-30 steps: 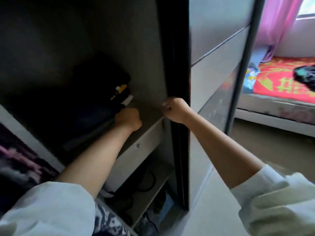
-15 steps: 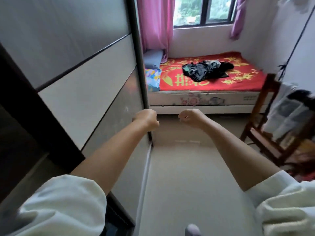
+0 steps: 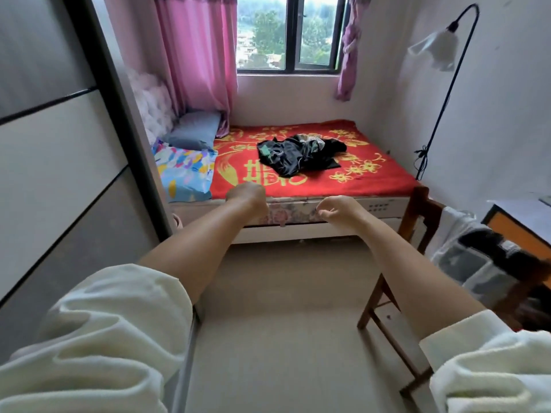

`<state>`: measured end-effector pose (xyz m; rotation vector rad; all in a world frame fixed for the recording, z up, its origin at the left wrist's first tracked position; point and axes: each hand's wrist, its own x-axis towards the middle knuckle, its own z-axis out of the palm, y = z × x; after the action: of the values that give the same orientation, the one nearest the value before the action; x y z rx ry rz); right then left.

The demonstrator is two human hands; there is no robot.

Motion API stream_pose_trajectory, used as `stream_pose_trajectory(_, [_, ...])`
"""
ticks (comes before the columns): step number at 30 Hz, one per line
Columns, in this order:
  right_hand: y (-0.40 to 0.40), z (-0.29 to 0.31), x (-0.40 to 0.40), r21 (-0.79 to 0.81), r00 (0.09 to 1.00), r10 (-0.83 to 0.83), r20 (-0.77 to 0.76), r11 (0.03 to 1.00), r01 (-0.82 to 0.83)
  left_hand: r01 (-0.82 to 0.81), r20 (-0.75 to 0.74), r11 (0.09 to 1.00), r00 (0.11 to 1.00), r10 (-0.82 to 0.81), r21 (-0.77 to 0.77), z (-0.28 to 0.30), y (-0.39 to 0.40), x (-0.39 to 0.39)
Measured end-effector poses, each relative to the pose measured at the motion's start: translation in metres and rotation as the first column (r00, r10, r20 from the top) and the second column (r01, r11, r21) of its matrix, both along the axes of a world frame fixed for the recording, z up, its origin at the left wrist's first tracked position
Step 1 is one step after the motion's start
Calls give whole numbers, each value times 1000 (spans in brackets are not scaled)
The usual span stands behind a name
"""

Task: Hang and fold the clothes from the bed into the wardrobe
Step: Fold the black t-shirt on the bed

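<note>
Facing the bed (image 3: pixel 387 186), your left hand (image 3: pixel 249 198) is fisted and your right hand (image 3: pixel 337 208) loosely curled; both hold nothing. Dark clothes pile (image 3: pixel 298 153) lies beyond your fingers, mid-blanket. Likely light, limp, perhaps slick: take one garment at its shoulders.

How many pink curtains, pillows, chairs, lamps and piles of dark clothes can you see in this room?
Pink curtains: 2
Pillows: 2
Chairs: 1
Lamps: 1
Piles of dark clothes: 1
Total: 7
</note>
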<state>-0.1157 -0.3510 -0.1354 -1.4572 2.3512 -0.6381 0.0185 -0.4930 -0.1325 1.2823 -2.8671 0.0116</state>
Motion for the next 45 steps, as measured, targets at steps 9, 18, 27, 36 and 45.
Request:
stream_pose_trajectory(9, [-202, -6, -107, 19, 996, -81, 30, 997, 81, 56, 48, 998, 997, -54, -43, 11, -226, -109])
stream_pose_trajectory(18, [-365, -7, -229, 126, 989, -138, -51, 982, 144, 117, 103, 992, 989, -111, -54, -2, -413, -221])
stream_pose_trajectory(27, [-571, -25, -407, 156, 992, -79, -97, 983, 94, 32, 101, 999, 994, -31, -5, -20, -599, -379])
stream_pose_trajectory(36, [-755, -100, -550, 322, 996, -20, -84, 946, 46, -33, 165, 991, 986, 11, 129, -87, -771, -497])
stream_pose_trajectory(45, [-870, -232, -675, 552, 965, -254, -68, 796, 249, -49, 292, 919, 954, -74, 392, -229, -917, -611])
